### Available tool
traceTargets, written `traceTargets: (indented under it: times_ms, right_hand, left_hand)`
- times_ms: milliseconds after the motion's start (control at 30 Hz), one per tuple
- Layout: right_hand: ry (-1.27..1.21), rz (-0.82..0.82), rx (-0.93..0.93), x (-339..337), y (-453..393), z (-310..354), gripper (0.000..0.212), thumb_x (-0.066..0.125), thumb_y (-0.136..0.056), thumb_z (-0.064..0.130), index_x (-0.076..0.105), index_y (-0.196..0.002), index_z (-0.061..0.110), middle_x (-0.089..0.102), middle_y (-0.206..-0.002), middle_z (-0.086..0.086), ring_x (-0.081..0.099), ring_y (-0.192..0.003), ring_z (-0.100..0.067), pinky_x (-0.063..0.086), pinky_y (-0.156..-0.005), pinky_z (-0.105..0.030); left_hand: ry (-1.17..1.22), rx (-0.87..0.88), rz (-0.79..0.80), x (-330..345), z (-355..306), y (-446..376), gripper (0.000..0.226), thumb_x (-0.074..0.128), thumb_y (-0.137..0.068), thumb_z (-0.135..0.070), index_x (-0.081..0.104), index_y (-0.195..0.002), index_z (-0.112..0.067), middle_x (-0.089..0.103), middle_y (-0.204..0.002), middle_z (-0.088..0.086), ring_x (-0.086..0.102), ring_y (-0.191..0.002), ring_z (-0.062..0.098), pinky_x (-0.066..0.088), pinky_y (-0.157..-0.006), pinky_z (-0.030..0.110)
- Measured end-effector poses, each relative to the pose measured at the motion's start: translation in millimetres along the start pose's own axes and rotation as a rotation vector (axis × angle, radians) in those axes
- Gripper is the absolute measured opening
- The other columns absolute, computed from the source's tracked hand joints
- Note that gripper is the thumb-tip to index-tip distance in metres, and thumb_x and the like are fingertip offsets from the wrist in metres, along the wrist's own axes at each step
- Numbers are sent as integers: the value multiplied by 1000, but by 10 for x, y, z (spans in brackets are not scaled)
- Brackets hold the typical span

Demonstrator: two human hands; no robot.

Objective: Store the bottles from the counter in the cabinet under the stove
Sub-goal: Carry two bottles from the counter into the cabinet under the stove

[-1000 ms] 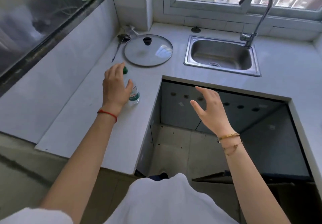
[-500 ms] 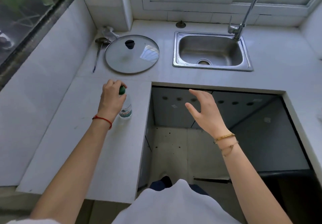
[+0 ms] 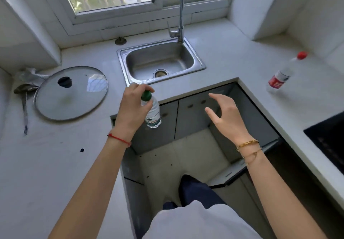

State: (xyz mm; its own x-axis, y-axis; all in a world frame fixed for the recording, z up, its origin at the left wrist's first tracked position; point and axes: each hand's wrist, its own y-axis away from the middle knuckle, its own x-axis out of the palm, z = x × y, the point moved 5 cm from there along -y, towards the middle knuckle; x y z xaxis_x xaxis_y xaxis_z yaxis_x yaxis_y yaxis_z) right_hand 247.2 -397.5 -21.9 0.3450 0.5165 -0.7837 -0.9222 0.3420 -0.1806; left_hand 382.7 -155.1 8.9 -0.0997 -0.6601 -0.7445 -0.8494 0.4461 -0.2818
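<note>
My left hand [image 3: 131, 108] grips a clear bottle with a green cap [image 3: 151, 111] by its neck and holds it in the air, past the counter edge and in front of the grey cabinet doors. My right hand [image 3: 226, 115] hovers open and empty to its right, fingers spread, over the floor gap. A second clear bottle with a red cap and red label [image 3: 283, 73] stands on the right counter. The black stove top [image 3: 329, 140] shows at the right edge. The cabinet under it is mostly out of sight.
A steel sink [image 3: 162, 62] with a tall tap [image 3: 178, 11] sits under the window. A glass pot lid [image 3: 70, 92] and a ladle [image 3: 24, 97] lie on the left counter [image 3: 46, 164]. Grey cabinet doors [image 3: 193, 116] line the recess where I stand.
My left hand closed on the green-capped bottle, lifted it off the left counter and carried it right, past the counter edge. The view swung right, bringing the red-capped bottle and stove into sight.
</note>
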Motion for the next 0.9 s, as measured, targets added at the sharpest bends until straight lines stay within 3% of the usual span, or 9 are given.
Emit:
traceTargets:
  times_ms: [300, 467, 667, 900]
  right_hand:
    - [130, -274, 224, -881, -612, -1239, 42, 59, -93, 22, 51, -132, 9, 54, -133, -9, 44, -126, -26, 28, -105, -26]
    - [194, -406, 392, -1395, -1104, -2051, 46, 60, -90, 20, 49, -133, 7, 51, -133, -13, 42, -124, -32, 33, -106, -36]
    - [263, -410, 514, -1784, -1671, -2798, 50, 56, -89, 20, 44, -136, 9, 44, -140, -11, 39, -128, -32, 34, -107, -36]
    - [284, -307, 709, -1852, -2025, -3342, 56, 53, -91, 19, 34, -144, 12, 36, -146, -12, 34, -130, -37, 39, -103, -46]
  left_hand:
    - [170, 183, 166, 1031, -865, -1123, 28, 70, -80, -8, 67, -105, -19, 55, -98, 1, 50, -84, 15, 42, -77, 23]
    - [206, 247, 229, 1556, -1298, -1719, 29, 70, -81, -9, 67, -107, -21, 58, -101, 0, 49, -81, 15, 40, -71, 22]
    - [214, 300, 298, 2081, -1718, -2273, 32, 69, -80, -7, 67, -109, -21, 57, -101, -1, 49, -81, 15, 36, -70, 12]
    - [198, 375, 391, 2525, -1955, -2680, 33, 69, -82, -7, 66, -111, -22, 58, -104, -1, 53, -86, 16, 47, -75, 25]
